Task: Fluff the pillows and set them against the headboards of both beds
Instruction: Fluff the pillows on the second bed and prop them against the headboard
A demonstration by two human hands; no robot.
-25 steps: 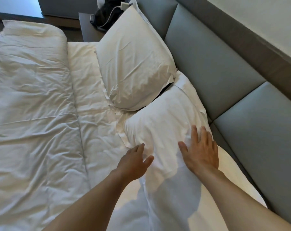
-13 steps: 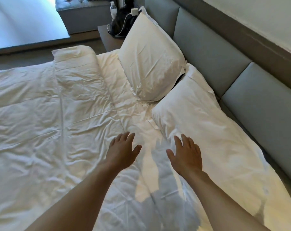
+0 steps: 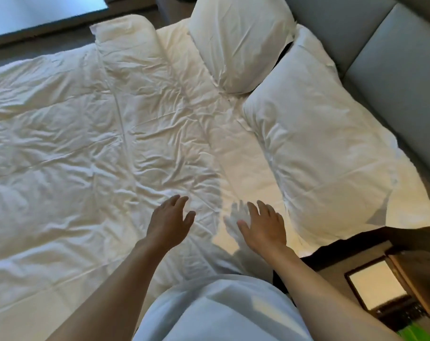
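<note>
While both arms reach forward over the bed, neither hand holds anything. Left hand (image 3: 171, 223): palm down, fingers loosely spread, above the wrinkled white duvet (image 3: 73, 148); contact with the fabric cannot be told. Right hand (image 3: 264, 228): palm down, fingers spread wide, over the bare strip of sheet (image 3: 243, 153) between duvet and pillows. Its shadow falls on the sheet just to its left.

Near pillow (image 3: 315, 148): white, lies along the right side of the bed, its long edge close to the grey padded headboard (image 3: 391, 60). It looks more flat than upright; whether it touches the headboard panel cannot be told. Its near corner overhangs the mattress edge. The right hand is near this pillow's lower left edge but apart from it.

Far pillow (image 3: 238, 38): white, propped at a tilt with its upper part toward the headboard, its lower corner resting on the sheet. It sits just beside the near pillow, a dark gap showing between the two.

Duvet's top end is folded over into a thick roll at upper left of centre. Person's pale garment (image 3: 219, 308) fills bottom centre. Dark bedside table (image 3: 406, 286) at lower right, beside the bed; items on it blurred.
</note>
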